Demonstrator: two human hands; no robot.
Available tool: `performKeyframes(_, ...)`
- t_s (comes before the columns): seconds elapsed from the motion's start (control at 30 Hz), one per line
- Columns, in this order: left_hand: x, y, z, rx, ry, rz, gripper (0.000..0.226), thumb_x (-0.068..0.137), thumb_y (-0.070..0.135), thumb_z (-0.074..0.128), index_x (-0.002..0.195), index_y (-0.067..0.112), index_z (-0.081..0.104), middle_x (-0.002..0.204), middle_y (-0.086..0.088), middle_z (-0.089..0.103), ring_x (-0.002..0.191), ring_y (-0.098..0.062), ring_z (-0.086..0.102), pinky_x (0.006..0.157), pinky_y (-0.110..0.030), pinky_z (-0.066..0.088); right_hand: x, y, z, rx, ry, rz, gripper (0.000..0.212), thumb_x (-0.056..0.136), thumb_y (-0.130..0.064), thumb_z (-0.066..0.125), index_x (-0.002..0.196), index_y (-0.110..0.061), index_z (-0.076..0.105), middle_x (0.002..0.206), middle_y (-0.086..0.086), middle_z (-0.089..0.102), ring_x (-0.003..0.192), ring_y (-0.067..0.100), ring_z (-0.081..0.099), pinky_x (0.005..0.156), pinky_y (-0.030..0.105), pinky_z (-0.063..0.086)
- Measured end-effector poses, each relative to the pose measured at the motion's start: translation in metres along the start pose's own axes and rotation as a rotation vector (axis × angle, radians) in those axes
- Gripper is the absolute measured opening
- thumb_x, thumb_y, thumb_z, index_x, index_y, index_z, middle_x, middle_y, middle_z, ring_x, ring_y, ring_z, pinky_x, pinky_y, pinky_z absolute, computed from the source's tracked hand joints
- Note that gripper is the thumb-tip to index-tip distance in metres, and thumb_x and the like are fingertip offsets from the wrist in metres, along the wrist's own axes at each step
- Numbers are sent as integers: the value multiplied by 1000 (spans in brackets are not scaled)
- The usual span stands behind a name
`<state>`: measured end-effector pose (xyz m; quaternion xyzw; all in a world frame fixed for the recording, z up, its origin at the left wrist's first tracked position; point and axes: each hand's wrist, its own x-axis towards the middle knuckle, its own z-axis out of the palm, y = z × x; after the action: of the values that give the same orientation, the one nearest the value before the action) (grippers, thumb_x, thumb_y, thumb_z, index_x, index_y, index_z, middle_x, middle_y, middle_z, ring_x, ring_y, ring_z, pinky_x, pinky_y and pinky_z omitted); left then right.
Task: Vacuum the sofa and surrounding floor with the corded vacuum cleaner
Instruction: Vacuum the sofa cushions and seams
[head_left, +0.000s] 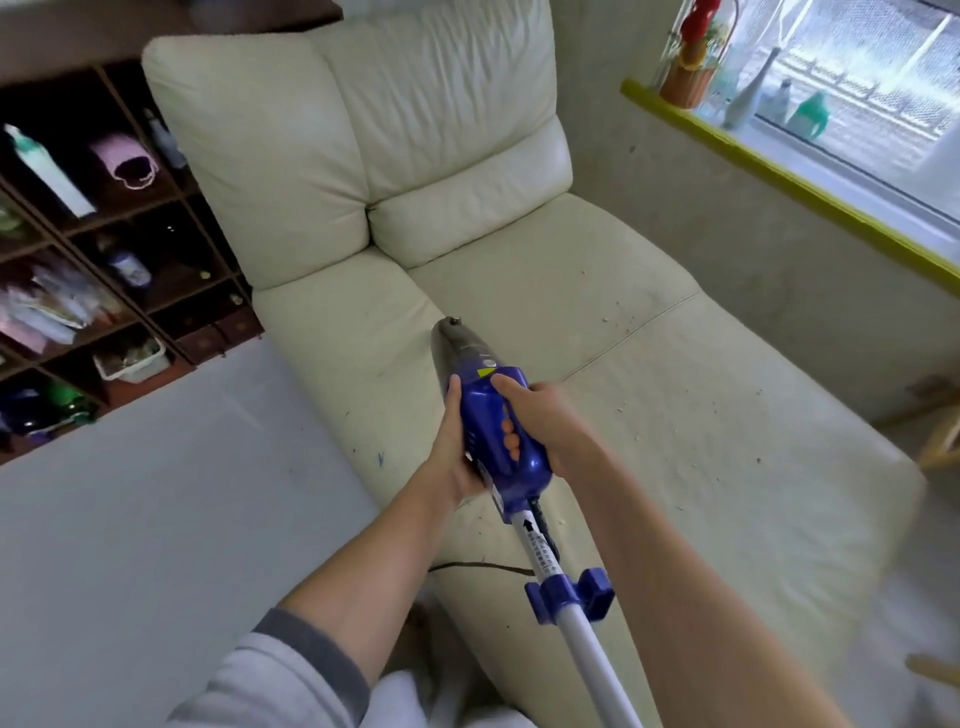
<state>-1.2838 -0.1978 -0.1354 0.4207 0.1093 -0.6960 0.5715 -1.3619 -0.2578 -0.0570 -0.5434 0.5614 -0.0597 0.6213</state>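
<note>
A cream leather sofa with a chaise fills the middle of the view, its seat dotted with crumbs. Above the seat I hold a blue corded vacuum cleaner with a white tube running toward me. Its dark nozzle end points at the seam between the seat cushions. My left hand grips the blue body from the left. My right hand grips it from the right, thumb on top. The black cord trails over the sofa's front edge.
A dark wooden cubby shelf with bottles and clutter stands at the left. Grey floor lies in front of it. A windowsill with a yellow edge holds bottles and a basket at the right. A wooden furniture leg shows at far right.
</note>
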Motion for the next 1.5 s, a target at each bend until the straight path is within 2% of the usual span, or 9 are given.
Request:
performKeyframes(0.27, -30, -28, -4, -46, 29, 60, 73, 73, 80, 53, 51, 11, 61, 50, -2, 57, 46, -16, 56, 67, -27, 47, -27, 17, -4, 39, -103, 4, 30, 96, -33, 54, 88, -4, 54, 48, 4, 51, 36, 16, 45, 39, 23, 42)
performKeyframes(0.47, -48, -50, -12, -81, 46, 123, 75, 76, 80, 50, 48, 11, 60, 48, -2, 55, 43, -15, 53, 60, -26, 47, -48, 31, 1, 9, -154, -46, 36, 95, -32, 56, 69, -7, 53, 48, 4, 51, 37, 16, 45, 40, 23, 40)
performKeyframes(0.6, -59, -61, -12, -121, 78, 147, 75, 77, 78, 50, 47, 10, 60, 47, -2, 54, 40, -15, 52, 52, -23, 49, -60, 36, 1, 0, -172, -41, 34, 94, -32, 58, 71, -8, 54, 49, 4, 51, 38, 15, 45, 40, 23, 40)
performKeyframes(0.77, -63, -75, -21, -132, 123, 141, 72, 71, 79, 56, 50, 10, 63, 49, -3, 56, 43, -16, 55, 66, -27, 47, -72, 49, -1, 15, -219, -52, 28, 93, -29, 61, 76, -7, 54, 54, 5, 51, 38, 13, 44, 39, 20, 40)
performKeyframes(0.87, -64, -82, -21, -116, 132, 148, 73, 72, 79, 55, 50, 10, 63, 48, -3, 56, 42, -16, 55, 64, -28, 47, -75, 55, -6, 23, -225, -44, 28, 93, -29, 60, 77, -7, 55, 54, 4, 51, 38, 13, 45, 39, 20, 41)
performKeyframes(1.07, -54, -97, 8, -61, 138, 101, 73, 74, 78, 54, 47, 10, 62, 47, -3, 56, 41, -17, 55, 52, -26, 51, -77, 67, -36, 82, -157, -44, 28, 94, -29, 58, 78, -7, 52, 54, 5, 50, 39, 14, 44, 39, 21, 40)
performKeyframes(1.17, -42, -106, 30, 27, 98, 25, 72, 73, 79, 54, 50, 11, 64, 50, -3, 57, 44, -18, 56, 59, -28, 52, -74, 73, -62, 100, -75, -38, 30, 95, -30, 57, 79, -6, 51, 51, 4, 50, 38, 15, 44, 39, 22, 41)
performKeyframes(1.33, -25, -116, 58, 90, 34, -54, 75, 75, 79, 51, 46, 10, 59, 46, -1, 53, 39, -16, 52, 50, -23, 49, -77, 77, -91, 134, 36, -26, 31, 95, -30, 57, 76, -8, 50, 54, 5, 50, 40, 15, 44, 39, 22, 40)
performKeyframes(1.5, -17, -121, 60, 140, 21, -128, 73, 71, 80, 56, 49, 10, 62, 48, -2, 56, 42, -18, 55, 74, -29, 46, -81, 85, -97, 185, 90, -2, 33, 96, -32, 56, 74, -7, 49, 53, 5, 49, 39, 14, 43, 38, 21, 39)
